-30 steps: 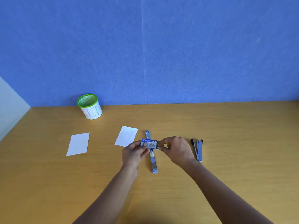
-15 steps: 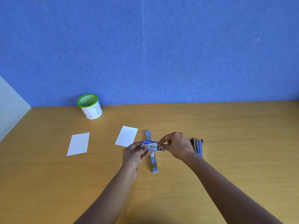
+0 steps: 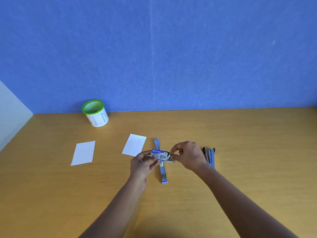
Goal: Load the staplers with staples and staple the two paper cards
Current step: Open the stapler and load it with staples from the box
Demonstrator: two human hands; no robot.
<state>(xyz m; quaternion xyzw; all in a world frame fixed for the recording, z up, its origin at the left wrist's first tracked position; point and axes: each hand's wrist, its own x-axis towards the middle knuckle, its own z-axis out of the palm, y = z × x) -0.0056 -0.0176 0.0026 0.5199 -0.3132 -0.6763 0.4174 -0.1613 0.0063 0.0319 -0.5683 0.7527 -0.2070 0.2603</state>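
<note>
The little blue-and-white cardboard staple box [image 3: 159,154] was held just over the long blue metal stapler [image 3: 162,171], which lay opened flat on the wooden worktop [image 3: 240,134]. Left hand [image 3: 143,163] had its fingers curled round the box's left end, and right hand [image 3: 187,155] pinched the pale inner tray [image 3: 171,160] poking out of it. A second blue stapler [image 3: 210,156] lay just right. Barely started, I'd say: neither stapler looked loaded. One white paper card [image 3: 134,144] and the other white paper card [image 3: 83,152] lay apart, unstapled.
</note>
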